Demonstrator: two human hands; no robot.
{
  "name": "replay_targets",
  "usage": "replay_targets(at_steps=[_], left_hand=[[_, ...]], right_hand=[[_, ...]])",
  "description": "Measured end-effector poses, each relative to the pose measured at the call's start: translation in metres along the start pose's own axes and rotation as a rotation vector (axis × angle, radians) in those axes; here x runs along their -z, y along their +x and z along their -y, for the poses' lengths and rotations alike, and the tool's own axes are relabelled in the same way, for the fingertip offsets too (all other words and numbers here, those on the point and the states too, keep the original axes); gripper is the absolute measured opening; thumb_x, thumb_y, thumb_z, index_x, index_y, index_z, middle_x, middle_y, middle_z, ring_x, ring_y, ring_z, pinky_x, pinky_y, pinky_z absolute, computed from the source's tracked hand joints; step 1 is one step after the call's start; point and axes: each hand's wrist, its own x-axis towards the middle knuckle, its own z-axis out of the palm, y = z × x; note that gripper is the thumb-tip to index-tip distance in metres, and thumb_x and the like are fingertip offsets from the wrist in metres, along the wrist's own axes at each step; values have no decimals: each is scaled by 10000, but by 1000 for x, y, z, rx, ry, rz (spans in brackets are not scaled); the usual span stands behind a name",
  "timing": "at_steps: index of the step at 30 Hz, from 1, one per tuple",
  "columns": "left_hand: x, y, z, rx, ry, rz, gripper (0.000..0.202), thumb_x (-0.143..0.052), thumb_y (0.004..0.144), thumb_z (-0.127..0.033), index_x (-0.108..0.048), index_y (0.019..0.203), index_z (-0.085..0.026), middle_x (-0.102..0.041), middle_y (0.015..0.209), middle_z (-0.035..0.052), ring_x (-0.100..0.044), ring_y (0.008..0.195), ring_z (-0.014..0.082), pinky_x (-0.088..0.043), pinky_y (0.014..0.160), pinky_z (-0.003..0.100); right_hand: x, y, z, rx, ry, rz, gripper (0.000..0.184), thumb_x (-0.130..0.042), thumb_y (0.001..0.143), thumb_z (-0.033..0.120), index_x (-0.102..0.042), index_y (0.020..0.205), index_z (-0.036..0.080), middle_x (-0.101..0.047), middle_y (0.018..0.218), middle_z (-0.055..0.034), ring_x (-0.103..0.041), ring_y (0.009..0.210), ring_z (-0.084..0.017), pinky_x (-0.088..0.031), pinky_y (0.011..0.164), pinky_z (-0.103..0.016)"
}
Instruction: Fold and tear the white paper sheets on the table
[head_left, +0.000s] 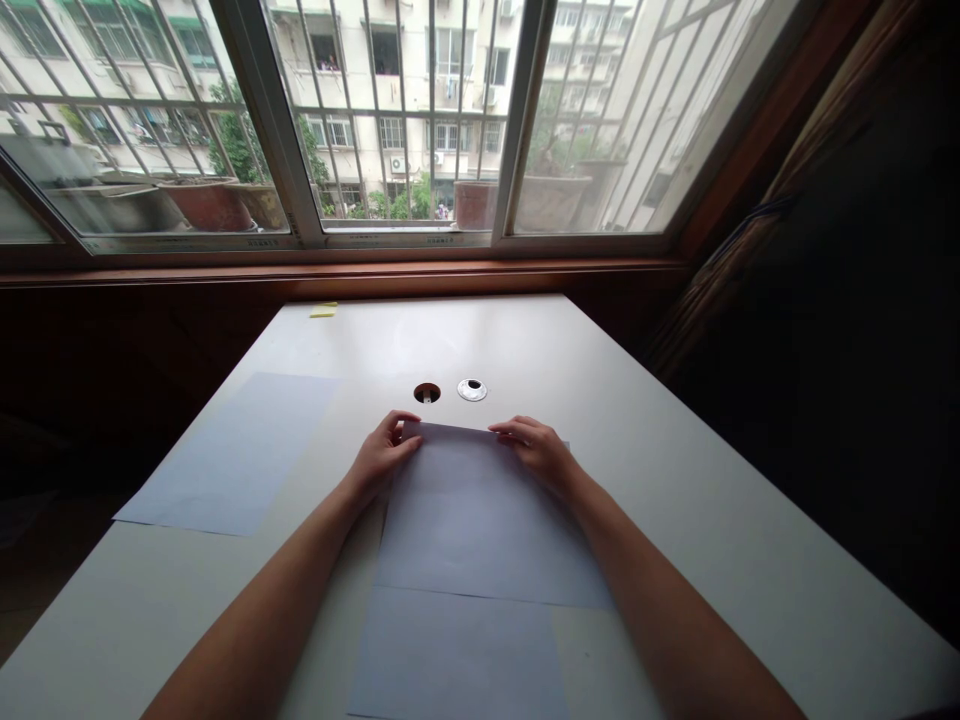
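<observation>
A pale sheet of paper is held at its far edge by both hands, that edge a little raised. At its far left corner, my left hand pinches the paper between thumb and fingers. My right hand grips the same edge toward the right, fingers bent over it; its thumb is hidden. Beneath and nearer to me lies a second sheet, partly covered by the held one. Whether the two sheets are joined, I cannot tell.
The white table carries another sheet on the left and a yellow sticky note at the far left corner. A round hole and a metal ring lie beyond my hands. A barred window is behind; a curtain hangs right.
</observation>
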Motion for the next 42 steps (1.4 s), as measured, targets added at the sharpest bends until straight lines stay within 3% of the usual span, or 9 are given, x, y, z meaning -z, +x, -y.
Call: replay_targets(at_steps=[6, 10, 13, 17, 21, 30, 42], left_hand=[[0, 2, 1, -11, -24, -26, 507, -743, 783, -435, -548, 1203, -230, -674, 912, 29, -638, 777, 179, -472, 650, 249], [1, 3, 3, -10, -23, -92, 514, -708, 807, -443, -549, 1250, -237, -646, 823, -4, -567, 643, 123, -408, 547, 201], [1, 2, 3, 6, -19, -136, 475, -693, 815, -458, -584, 1217, -230, -647, 839, 4, -557, 623, 115, -404, 519, 195], [0, 2, 4, 16, 0, -175, 463, -690, 820, -491, -630, 1188, -216, -674, 892, 36, -627, 733, 165, -492, 599, 243], [1, 4, 7, 33, -11, -205, 440, -703, 791, -546, -702, 1022, -172, -692, 909, 63, -643, 791, 199, -540, 659, 292], [2, 5, 8, 47, -50, -173, 467, -718, 778, -575, -724, 1023, -178, -701, 929, 73, -653, 842, 216, -556, 717, 316], [14, 7, 7, 105, -339, 25, 443, -747, 822, -453, -672, 1177, -198, -686, 1051, 99, -655, 885, 194, -523, 678, 261]], right_hand=[[1, -1, -2, -16, 14, -7, 245, -555, 928, 219, -727, 1095, 270, -696, 922, -56, -663, 851, -197, -539, 787, -329], [2, -1, -3, -38, 32, -23, 241, -559, 930, 239, -726, 1101, 271, -692, 928, -53, -668, 837, -190, -544, 782, -320], [3, -2, -5, -59, 53, -34, 235, -568, 930, 253, -729, 1099, 274, -686, 925, -50, -673, 835, -186, -548, 782, -312], [3, -3, -7, -72, 72, -37, 235, -570, 925, 257, -735, 1092, 269, -679, 911, -51, -672, 831, -185, -552, 787, -316], [2, -4, -11, -83, 96, -41, 245, -560, 927, 272, -735, 1098, 275, -678, 913, -50, -672, 847, -186, -554, 789, -318], [4, -5, -13, -114, 119, -29, 267, -560, 922, 274, -741, 1118, 275, -665, 894, -46, -655, 829, -180, -545, 795, -315], [4, -3, -7, -170, 289, 23, 270, -583, 875, 262, -756, 1082, 260, -677, 944, -49, -663, 903, -193, -558, 864, -338]])
